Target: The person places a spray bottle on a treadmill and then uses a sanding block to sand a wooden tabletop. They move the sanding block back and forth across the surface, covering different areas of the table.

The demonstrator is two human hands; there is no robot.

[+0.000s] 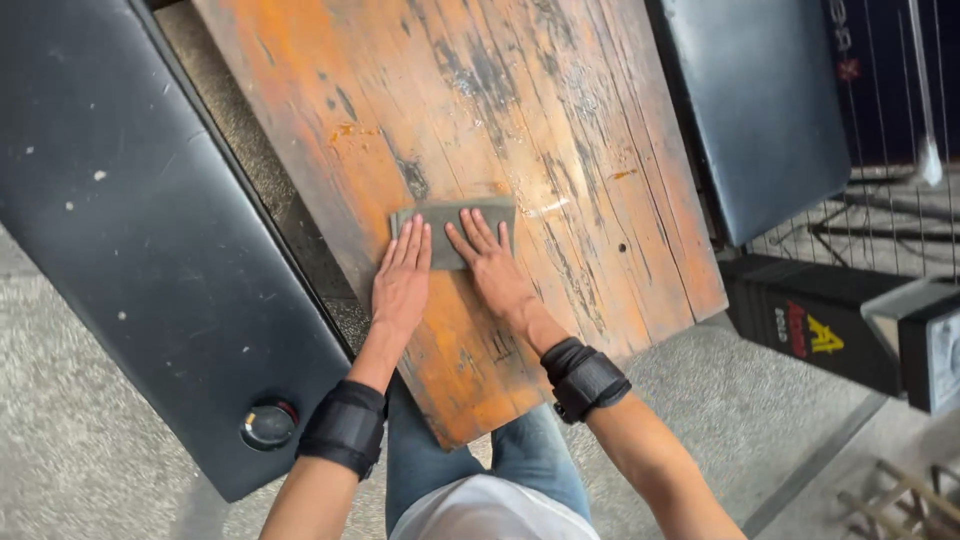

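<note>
A worn wooden tabletop (520, 110) with orange and dark patches runs away from me. A grey-green rectangular sanding pad (455, 217) lies flat on it near the front. My left hand (403, 277) rests flat with fingers together, its fingertips pressing the pad's left part. My right hand (487, 257) lies flat beside it, fingers spread over the pad's right part. Both wrists wear black bands. Neither hand grips the pad; both press down on it.
A long black padded bench (130, 220) flanks the table on the left, with a round cap (268, 425) near its front end. Another black padded bench (760, 100) stands at the right. A black box (815, 320) and wire rack (880, 210) sit lower right on the grey floor.
</note>
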